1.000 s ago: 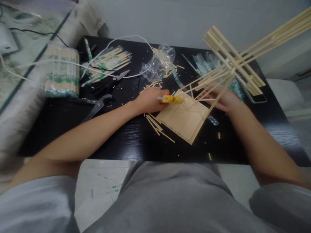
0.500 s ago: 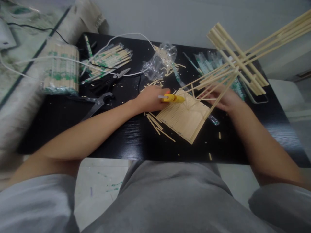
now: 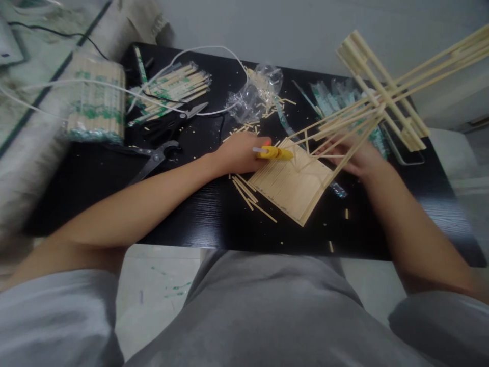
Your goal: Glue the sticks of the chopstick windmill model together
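My left hand (image 3: 239,152) is closed around a yellow glue gun (image 3: 275,153) whose tip points right onto a flat panel of glued chopsticks (image 3: 292,184) on the black table (image 3: 198,214). A tall frame of chopsticks (image 3: 376,92) rises from the panel's far corner toward the upper right. My right hand (image 3: 359,155) grips the lower sticks of that frame, its fingers partly hidden behind them.
Loose cut sticks (image 3: 248,191) lie by the panel. Pliers (image 3: 153,160) and scissors (image 3: 178,120) sit at the left, with wrapped chopstick bundles (image 3: 97,104) and a white cable (image 3: 198,53) behind. A clear plastic bag (image 3: 255,94) lies at the back middle.
The view has shifted slightly; both hands keep their grips and stay on the panel and frame.
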Demonstrator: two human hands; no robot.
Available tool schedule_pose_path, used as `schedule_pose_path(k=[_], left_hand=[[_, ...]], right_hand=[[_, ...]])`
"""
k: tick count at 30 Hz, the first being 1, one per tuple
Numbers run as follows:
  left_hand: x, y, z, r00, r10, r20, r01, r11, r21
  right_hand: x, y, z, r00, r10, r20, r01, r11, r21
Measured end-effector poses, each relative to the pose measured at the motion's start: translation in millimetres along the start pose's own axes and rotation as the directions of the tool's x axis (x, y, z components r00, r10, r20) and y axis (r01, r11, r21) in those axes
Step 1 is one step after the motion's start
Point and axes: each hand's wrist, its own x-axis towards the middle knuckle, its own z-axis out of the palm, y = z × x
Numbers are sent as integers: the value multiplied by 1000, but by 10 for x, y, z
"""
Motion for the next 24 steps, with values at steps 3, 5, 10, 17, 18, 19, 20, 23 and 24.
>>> schedule_pose_path(k=[3,5,10,17,18,19,20,23,24], left_hand=[[2,-6,7,1000,-3,-2,3,1000,-25],[4,-7,11,1000,-1,-7,0,999,-44],[9,11,6,1000,-8,7,8,998,-59],[11,14,21,1000,-2,9,2,998,-56],[9,12,22,1000,2,9,-2,999,-48],[8,9,22,1000,7,9,-6,999,-40],[5,8,19,1000,11,8,-11,999,-31],[-4,11,2,1000,20,5,-20,1000,1],[-8,13,-5,1000,22,5,-22,1000,9]], right_hand=[[11,-3,-3,1000,-1,-14,0,1000,-22],[28,1,-24,999,-3,-32,1,999,-54],[66,8,-105,1000,2,-8,-3,997,-82],[72,-17,-115,1000,13,-6,-14,998,-67],[72,-14,-114,1000,17,-3,-17,998,-66],[73,-8,-116,1000,19,0,-19,998,-62],[76,2,-120,1000,17,3,-17,998,-54],[93,41,-137,1000,0,23,1,1000,-16],[98,53,-138,999,-4,45,4,1000,-13]])
